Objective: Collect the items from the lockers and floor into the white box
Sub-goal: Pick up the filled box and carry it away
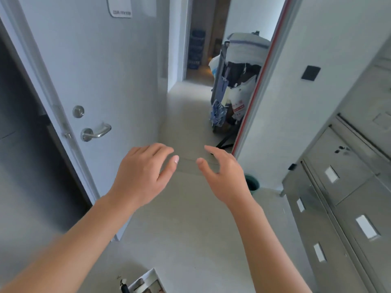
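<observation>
My left hand [141, 174] and my right hand [222, 173] are stretched out side by side over the pale floor, both with relaxed fingers and holding nothing. A corner of the white box [148, 281] shows at the bottom edge, below my left forearm, with a small dark item [123, 285] beside it. Grey metal lockers [342, 199] with closed doors line the right side, apart from my right hand. No loose item lies on the floor near my hands.
An open white door [101, 77] with a metal lever handle [96, 132] stands on the left. A corridor runs ahead, where a cart stacked with bags and linens [234, 81] stands. A dark green bin [252, 183] sits by the right wall.
</observation>
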Tool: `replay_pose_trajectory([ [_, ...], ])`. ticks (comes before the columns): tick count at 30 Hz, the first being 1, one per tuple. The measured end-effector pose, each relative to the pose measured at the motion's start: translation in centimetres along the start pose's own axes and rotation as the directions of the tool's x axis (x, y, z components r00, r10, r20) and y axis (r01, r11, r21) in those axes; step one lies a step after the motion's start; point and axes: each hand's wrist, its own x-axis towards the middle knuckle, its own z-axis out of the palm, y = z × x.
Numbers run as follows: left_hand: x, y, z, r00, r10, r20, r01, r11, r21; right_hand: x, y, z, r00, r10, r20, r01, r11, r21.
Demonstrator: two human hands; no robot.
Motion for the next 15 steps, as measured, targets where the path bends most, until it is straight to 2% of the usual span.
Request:
replay_pose_trajectory([
  [4, 1.0, 1.0, 0.9, 0.999, 0.051, 0.007, -0.050, 0.997, -0.058, -1.1, 1.3, -1.9, 0.996, 0.074, -0.052, -0.076, 0.996, -0.040],
  [7, 0.6, 0.3, 0.8, 0.999, 0.031, -0.021, -0.033, 0.996, -0.084, -1.6, 1.3, -1.7, 0.994, 0.087, -0.062, -0.090, 0.995, -0.045],
  [11, -1.3, -3.5, -0.7, 0.997, -0.082, 0.003, 0.082, 0.996, -0.045, -0.6, -1.0, 1.5, 1.000, 0.010, -0.003, -0.010, 1.000, -0.011],
  [15, -5.1, -8.6, -4.3, 0.965, -0.261, -0.026, 0.262, 0.956, 0.133, 2.1, -5.9, 7.3, 0.980, -0.146, 0.137, 0.137, 0.988, 0.074],
])
